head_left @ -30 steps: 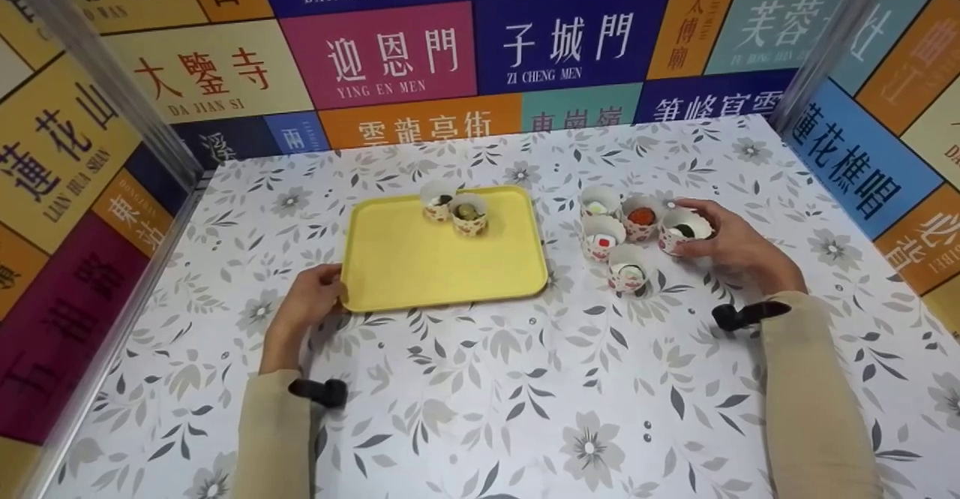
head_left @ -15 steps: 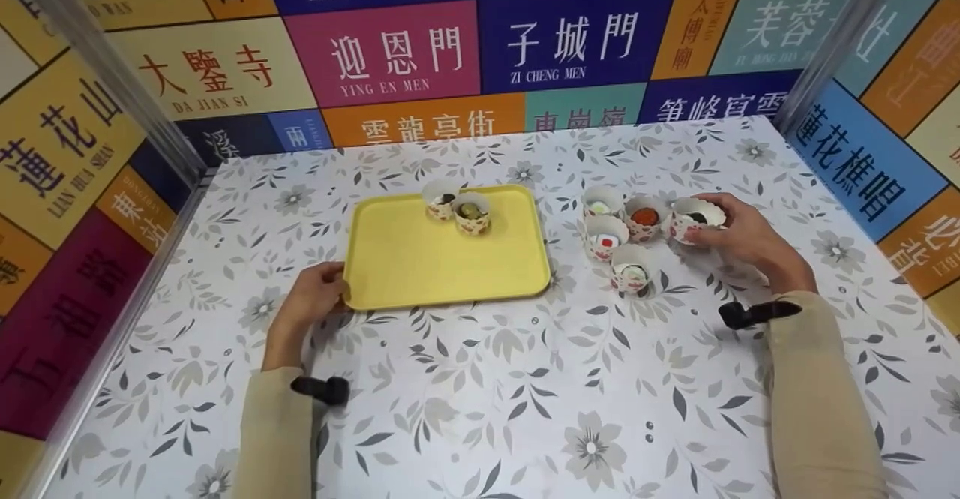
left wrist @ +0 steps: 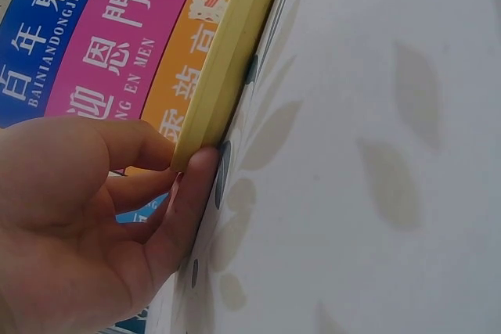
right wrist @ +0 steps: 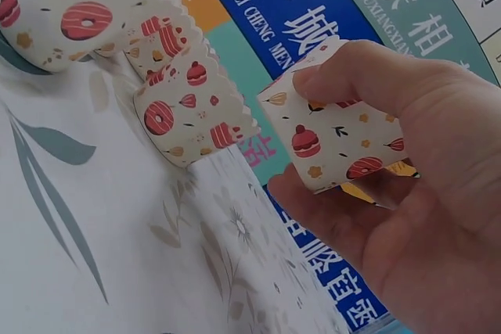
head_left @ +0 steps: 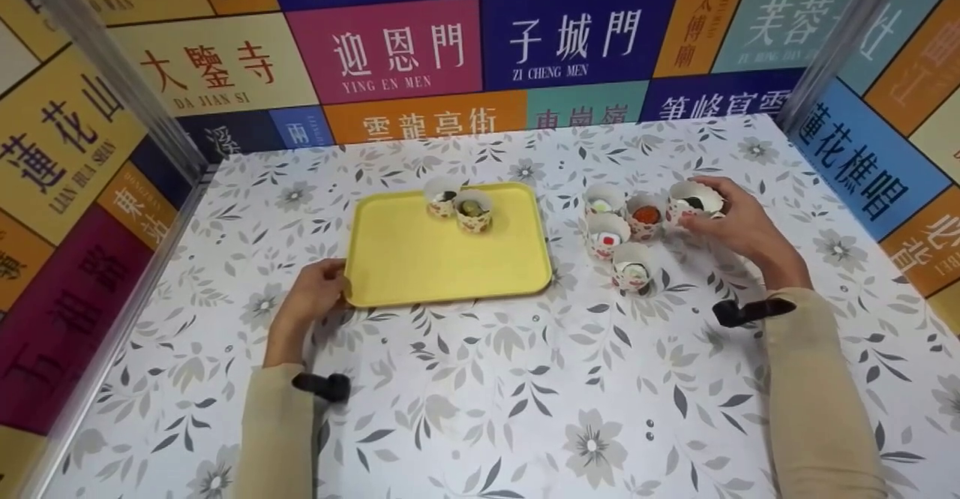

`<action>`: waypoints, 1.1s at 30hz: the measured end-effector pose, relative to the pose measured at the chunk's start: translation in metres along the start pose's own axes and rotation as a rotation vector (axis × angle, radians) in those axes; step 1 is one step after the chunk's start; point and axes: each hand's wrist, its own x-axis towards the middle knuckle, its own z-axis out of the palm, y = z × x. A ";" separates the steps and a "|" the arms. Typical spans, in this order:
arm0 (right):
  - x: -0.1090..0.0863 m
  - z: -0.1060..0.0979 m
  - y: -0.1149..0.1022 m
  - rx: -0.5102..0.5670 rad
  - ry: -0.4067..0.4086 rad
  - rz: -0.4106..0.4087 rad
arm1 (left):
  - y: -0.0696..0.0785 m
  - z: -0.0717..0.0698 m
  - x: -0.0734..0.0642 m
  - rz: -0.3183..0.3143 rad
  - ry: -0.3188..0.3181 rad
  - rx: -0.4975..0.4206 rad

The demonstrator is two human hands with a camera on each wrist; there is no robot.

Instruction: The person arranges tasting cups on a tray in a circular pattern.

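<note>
In the head view my left hand is at the near left corner of a yellow tray. The left wrist view shows thumb and fingers pinching the tray's rim. My right hand grips a patterned paper baking cup with white and dark contents. In the right wrist view this cup is held off the table between thumb and fingers. Beside it stand several similar cups, one with orange-red filling. Two more cups, one with greenish filling and one with white and dark filling, sit at the tray's far edge.
On the table, covered in a leaf-and-flower print, the nearest loose cup has pale contents. Another cup shows a red square on white. Coloured panels with lettering close off the back and both sides.
My right hand has raised its cup from beside the group, moving it slightly up and away. The left hand stays at the tray's corner.
</note>
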 end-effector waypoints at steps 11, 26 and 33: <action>0.003 0.010 -0.016 0.079 0.003 -0.086 | 0.002 -0.001 -0.001 0.015 -0.014 -0.031; -0.001 0.032 -0.047 0.086 -0.019 -0.147 | 0.002 -0.001 0.001 0.014 0.019 0.020; -0.005 0.041 -0.058 0.046 -0.026 -0.070 | 0.001 0.001 0.002 0.021 0.020 0.043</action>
